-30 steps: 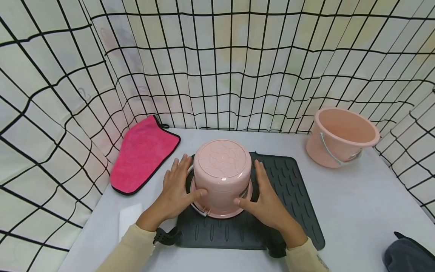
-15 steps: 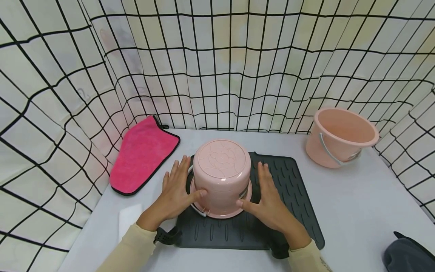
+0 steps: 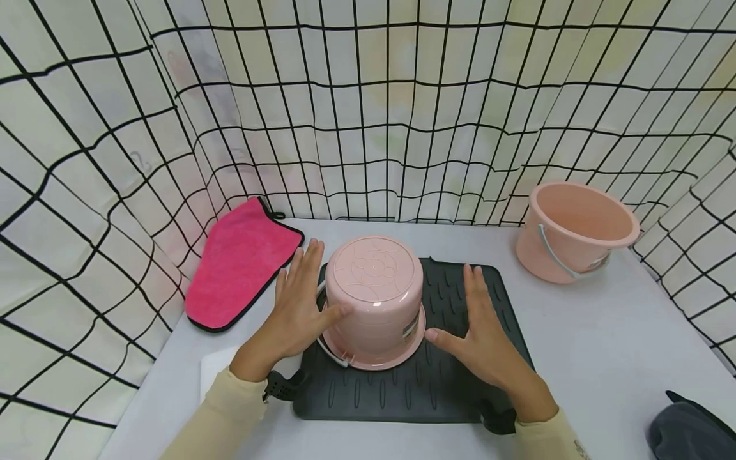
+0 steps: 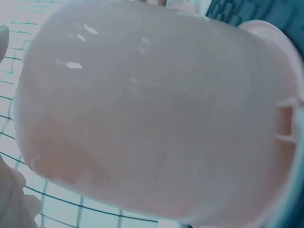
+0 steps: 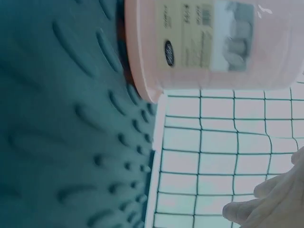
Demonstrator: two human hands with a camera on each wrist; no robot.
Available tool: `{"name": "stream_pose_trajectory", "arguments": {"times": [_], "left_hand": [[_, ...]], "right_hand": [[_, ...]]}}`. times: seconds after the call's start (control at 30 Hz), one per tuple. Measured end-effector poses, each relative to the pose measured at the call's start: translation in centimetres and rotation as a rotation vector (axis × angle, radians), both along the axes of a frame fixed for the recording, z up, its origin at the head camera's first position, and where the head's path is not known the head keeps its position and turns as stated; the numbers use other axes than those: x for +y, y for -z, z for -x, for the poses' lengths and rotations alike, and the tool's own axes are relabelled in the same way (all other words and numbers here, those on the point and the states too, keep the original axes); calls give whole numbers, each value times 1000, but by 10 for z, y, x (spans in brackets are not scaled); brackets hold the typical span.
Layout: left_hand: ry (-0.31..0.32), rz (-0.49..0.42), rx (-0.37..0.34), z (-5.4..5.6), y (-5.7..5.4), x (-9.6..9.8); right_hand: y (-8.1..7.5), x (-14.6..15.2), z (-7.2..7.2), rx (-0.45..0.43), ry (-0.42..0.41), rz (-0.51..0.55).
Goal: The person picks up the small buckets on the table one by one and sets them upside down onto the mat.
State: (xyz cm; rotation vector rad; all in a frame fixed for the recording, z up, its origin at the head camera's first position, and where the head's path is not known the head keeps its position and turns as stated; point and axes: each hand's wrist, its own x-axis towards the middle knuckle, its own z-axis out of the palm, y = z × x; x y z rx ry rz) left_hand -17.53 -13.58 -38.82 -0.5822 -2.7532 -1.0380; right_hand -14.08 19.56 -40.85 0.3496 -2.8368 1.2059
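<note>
A pink bucket (image 3: 374,313) stands upside down on a dark ribbed mat (image 3: 397,396), its patterned base facing up. At its left side my left hand (image 3: 299,313) is spread, fingers straight, the thumb overlapping the bucket wall in the head view. To the right, apart from the bucket, my right hand (image 3: 489,345) hangs over the mat with straight fingers and nothing in them. The left wrist view is filled by the glossy bucket wall (image 4: 142,118). A printed label (image 5: 204,35) on the bucket shows in the right wrist view. The bucket's handle lies by its rim on the left.
A second pink bucket (image 3: 575,230) stands upright at the back right. Back left lies a bright pink cloth (image 3: 244,262) with black edging. A white flat item (image 3: 214,370) is near my left forearm, a dark grey object (image 3: 690,428) at front right. Black-grid white walls (image 3: 374,128) enclose the table.
My right hand has moved right, away from the inverted bucket. My left hand has shifted slightly forward, its fingers lifting a little. The bucket has stayed in place on the mat.
</note>
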Motion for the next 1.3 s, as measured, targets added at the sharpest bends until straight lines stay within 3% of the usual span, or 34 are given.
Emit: {"name": "stream_pose_trajectory", "arguments": {"times": [0.37,0.7,0.97,1.1,1.3], "left_hand": [[54,-80,111,-3,-42,26],[216,-191,150,-21,-63,79],[356,-247,65,-21,-74,129],[385,-225,19,-16,-75,156],[392,-193,-26,-4,-72,193]], "right_hand": [[-26,40,-5,39,32,39],[-48,87,-5,180,68,79],[-68,118,1,226,152,79],[-78,135,8,251,191,96],[-89,159,20,213,269,66]]}}
